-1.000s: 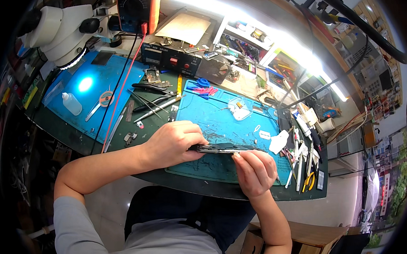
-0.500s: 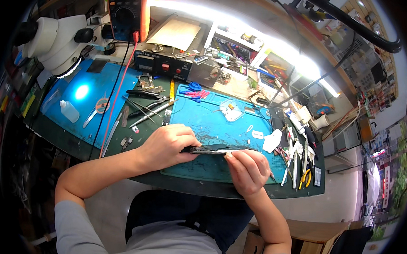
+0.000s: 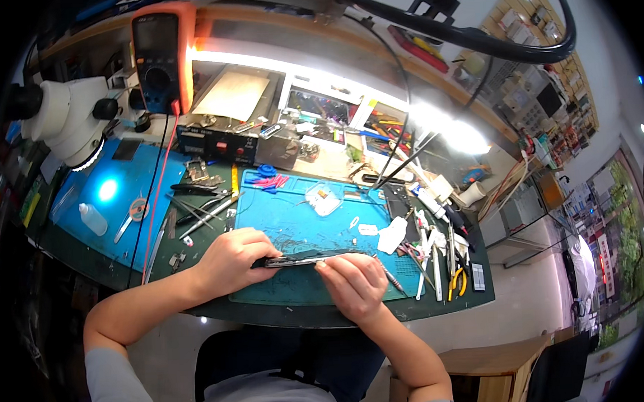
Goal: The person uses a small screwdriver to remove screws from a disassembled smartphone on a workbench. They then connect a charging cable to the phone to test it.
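Note:
Between my hands is a thin, dark phone-like slab point(image 3: 294, 260) with a silvery edge, held nearly edge-on above the blue work mat point(image 3: 268, 292). My left hand point(image 3: 231, 259) is closed on its left end, thumb and fingers pressed round it. On the near edge, right of the middle, the fingertips of my right hand point(image 3: 357, 280) pinch the slab. Black shreds show along its upper side and on the mat behind it. The slab's flat faces are mostly out of sight.
Tweezers point(image 3: 206, 215) and pliers lie left of the mat. On the right are white-handled tools, yellow-handled cutters point(image 3: 456, 284) and crumpled tissue point(image 3: 392, 235). A clear dish point(image 3: 324, 199) sits on the mat. A microscope point(image 3: 71, 126) and an orange multimeter point(image 3: 159, 61) stand at the back left.
My view has tilted up and turned right, so the bench sits further left. Both hands keep hold of the slab, with little change in their grip.

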Demonstrator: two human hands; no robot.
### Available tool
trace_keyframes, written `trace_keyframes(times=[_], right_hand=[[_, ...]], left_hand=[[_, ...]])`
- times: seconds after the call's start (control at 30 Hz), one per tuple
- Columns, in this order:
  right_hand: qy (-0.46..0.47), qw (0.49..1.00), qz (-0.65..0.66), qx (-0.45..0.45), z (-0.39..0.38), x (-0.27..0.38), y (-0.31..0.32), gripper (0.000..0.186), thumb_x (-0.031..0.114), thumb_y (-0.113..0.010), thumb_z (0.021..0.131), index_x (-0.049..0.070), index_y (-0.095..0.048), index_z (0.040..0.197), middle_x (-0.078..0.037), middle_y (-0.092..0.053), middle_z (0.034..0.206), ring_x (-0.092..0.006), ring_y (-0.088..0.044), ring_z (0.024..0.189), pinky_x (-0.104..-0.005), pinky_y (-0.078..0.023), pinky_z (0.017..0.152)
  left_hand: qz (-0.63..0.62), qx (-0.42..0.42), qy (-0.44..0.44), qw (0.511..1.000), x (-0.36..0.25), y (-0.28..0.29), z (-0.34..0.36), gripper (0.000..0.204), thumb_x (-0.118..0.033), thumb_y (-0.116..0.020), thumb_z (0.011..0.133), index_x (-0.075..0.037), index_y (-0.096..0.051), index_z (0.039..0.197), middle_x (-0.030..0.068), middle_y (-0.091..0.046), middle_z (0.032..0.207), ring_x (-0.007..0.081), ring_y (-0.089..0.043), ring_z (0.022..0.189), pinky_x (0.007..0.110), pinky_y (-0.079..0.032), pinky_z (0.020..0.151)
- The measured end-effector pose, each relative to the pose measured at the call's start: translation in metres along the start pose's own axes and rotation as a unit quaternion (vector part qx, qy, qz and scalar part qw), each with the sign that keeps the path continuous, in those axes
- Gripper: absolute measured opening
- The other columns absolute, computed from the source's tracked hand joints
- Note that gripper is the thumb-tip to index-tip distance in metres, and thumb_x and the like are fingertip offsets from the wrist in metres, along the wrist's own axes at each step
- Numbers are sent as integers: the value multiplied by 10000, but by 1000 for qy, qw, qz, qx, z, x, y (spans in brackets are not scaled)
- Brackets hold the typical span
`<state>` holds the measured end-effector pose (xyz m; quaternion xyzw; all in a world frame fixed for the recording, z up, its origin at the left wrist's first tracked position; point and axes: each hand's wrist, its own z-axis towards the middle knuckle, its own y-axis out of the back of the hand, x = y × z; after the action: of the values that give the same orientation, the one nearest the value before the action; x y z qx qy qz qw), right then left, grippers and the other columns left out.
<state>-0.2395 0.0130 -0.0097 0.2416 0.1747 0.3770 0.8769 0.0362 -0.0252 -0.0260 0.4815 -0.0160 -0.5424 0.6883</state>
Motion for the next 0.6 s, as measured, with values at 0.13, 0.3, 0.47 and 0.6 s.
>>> trace_keyframes(times=[0.13,0.3,0.47,0.6], right_hand=[[0,1000,9,-7,-2,-1,-3,232,51,-852,814,40,-813,1042,-40,-743,1081,-204,-725,968,-348,-588,791],[-7,1000,17,-9,-4,-1,-2,227,22,-883,801,57,-806,1013,-34,-757,1055,-208,-731,914,-350,-575,765],[-10,1000,17,-11,-2,-1,-1,217,24,-882,798,56,-810,1000,-34,-758,1039,-208,-734,913,-347,-579,763],[-8,1000,15,-12,-3,0,-3,226,24,-885,791,57,-813,1003,-33,-758,1039,-208,-734,912,-345,-578,761]], left_hand=[[4,1,-1,1000,0,1,0,213,-146,-890,814,-59,-787,980,67,-754,954,275,-737,893,393,-593,775],[9,9,6,1000,0,0,0,232,-139,-904,796,-64,-797,987,64,-764,961,269,-745,903,394,-594,788],[9,3,1,1000,1,0,1,235,-134,-907,788,-67,-799,986,63,-767,962,267,-746,902,387,-597,782],[10,2,3,1000,2,0,-1,236,-135,-908,788,-67,-799,986,63,-767,962,266,-746,901,383,-596,777]])
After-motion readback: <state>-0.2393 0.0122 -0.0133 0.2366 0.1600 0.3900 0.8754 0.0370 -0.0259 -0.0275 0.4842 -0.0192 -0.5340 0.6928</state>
